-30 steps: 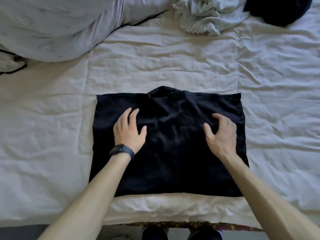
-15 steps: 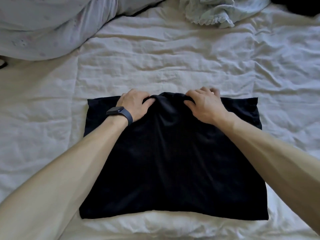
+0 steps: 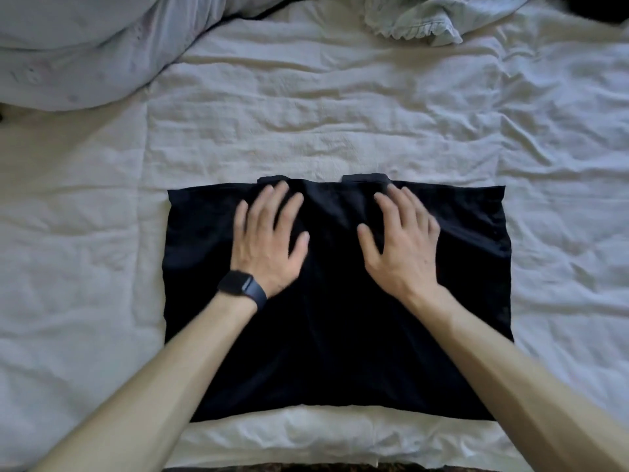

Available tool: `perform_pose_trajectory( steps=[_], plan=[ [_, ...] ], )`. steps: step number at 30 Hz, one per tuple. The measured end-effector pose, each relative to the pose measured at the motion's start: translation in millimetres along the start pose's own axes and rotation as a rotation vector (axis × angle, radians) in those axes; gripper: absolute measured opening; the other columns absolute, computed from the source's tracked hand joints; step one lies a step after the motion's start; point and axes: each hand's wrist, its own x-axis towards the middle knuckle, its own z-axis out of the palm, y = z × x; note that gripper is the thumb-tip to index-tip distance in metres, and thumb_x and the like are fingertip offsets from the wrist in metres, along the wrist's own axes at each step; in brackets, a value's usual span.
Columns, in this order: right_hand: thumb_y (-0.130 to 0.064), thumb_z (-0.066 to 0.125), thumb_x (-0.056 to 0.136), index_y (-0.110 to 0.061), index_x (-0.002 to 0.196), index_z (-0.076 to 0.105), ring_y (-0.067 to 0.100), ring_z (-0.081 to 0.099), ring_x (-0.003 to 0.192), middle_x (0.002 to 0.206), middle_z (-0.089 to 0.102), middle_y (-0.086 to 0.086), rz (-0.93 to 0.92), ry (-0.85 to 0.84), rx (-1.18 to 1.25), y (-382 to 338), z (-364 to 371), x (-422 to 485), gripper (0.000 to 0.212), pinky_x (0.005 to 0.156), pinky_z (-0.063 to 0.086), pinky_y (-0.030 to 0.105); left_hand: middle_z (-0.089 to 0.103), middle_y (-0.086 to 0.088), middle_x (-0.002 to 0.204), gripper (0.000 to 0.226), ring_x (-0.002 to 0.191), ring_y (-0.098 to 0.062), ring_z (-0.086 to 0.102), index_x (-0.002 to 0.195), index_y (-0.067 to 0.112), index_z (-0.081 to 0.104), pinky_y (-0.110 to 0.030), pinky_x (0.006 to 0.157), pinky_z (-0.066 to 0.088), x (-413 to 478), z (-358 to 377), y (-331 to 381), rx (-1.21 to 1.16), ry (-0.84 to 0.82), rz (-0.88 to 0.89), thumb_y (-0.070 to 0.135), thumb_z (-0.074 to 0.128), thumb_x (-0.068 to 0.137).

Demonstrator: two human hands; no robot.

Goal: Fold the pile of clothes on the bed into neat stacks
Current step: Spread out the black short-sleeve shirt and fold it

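Black garment (image 3: 340, 335) lies flat on the bed (image 3: 306, 131); left hand (image 3: 269, 240) and right hand (image 3: 401, 243) rest palms-down near its 12 o'clock edge, fingers spread, gripping nothing.

Our left forearm (image 3: 163, 376) and right forearm (image 3: 510, 366), both bare, reach in from the near edge and angle toward the middle. Our left hand (image 3: 269, 240) lies palm down, fingers straight and spread, thumb out to the right, with a dark smartwatch (image 3: 242, 287) on its wrist. Our right hand (image 3: 401, 245) mirrors it, palm down, fingers fanned, thumb pointing left. The hands are level and apart, and their fingertips are slightly blurred.
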Motion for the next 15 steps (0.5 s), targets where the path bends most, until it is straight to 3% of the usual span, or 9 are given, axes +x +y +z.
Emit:
perform_pose_trajectory(
  steps=[3, 6, 8, 12, 15],
  plan=[
    [-0.051, 0.044, 0.1, -0.025, 0.157, 0.037, 0.021, 0.014, 0.157, 0.169, 0.021, 0.003, -0.163, -0.095, -0.12, -9, 24, -28, 0.063, 0.123, 0.014, 0.054, 0.013, 0.0, 0.167, 0.073, 0.154, -0.022, 0.01, 0.158, 0.029, 0.025, -0.056, 0.121, 0.003, -34, 20, -3, 0.092, -0.185, 0.098, 0.055, 0.043, 0.092],
    [-0.055, 0.035, 0.104, -0.033, 0.162, 0.02, 0.017, -0.001, 0.158, 0.172, 0.005, -0.002, -0.23, -0.252, -0.226, 4, 36, -35, 0.064, 0.125, -0.002, 0.056, -0.004, 0.006, 0.168, 0.068, 0.154, -0.022, -0.005, 0.157, 0.045, 0.001, -0.057, 0.119, -0.007, -40, 34, -34, 0.156, -0.325, -0.043, 0.065, 0.024, 0.096],
    [-0.054, 0.037, 0.105, -0.03, 0.163, 0.018, 0.016, -0.001, 0.158, 0.172, 0.006, -0.002, -0.214, -0.247, -0.227, 14, 34, -33, 0.066, 0.125, -0.001, 0.056, -0.007, 0.007, 0.168, 0.065, 0.154, -0.021, -0.008, 0.154, 0.051, -0.008, -0.055, 0.119, -0.01, -37, 39, -48, 0.203, -0.323, -0.056, 0.069, 0.015, 0.096],
    [-0.052, 0.041, 0.103, -0.021, 0.161, 0.028, 0.019, 0.006, 0.158, 0.17, 0.015, 0.003, -0.137, -0.025, -0.116, 17, 15, -50, 0.067, 0.126, 0.006, 0.054, -0.008, 0.004, 0.168, 0.068, 0.154, -0.022, -0.009, 0.157, 0.045, 0.003, -0.051, 0.117, -0.016, -34, 37, -26, 0.155, -0.175, -0.013, 0.065, 0.025, 0.096],
    [-0.05, 0.041, 0.104, -0.024, 0.161, 0.026, 0.018, 0.0, 0.158, 0.171, 0.008, 0.002, 0.09, -0.038, -0.073, 37, -6, -74, 0.065, 0.126, 0.0, 0.051, -0.005, 0.002, 0.168, 0.069, 0.154, -0.024, -0.006, 0.158, 0.043, 0.009, -0.055, 0.119, -0.013, -59, 35, 17, 0.075, -0.167, 0.047, 0.063, 0.032, 0.095]
  ],
)
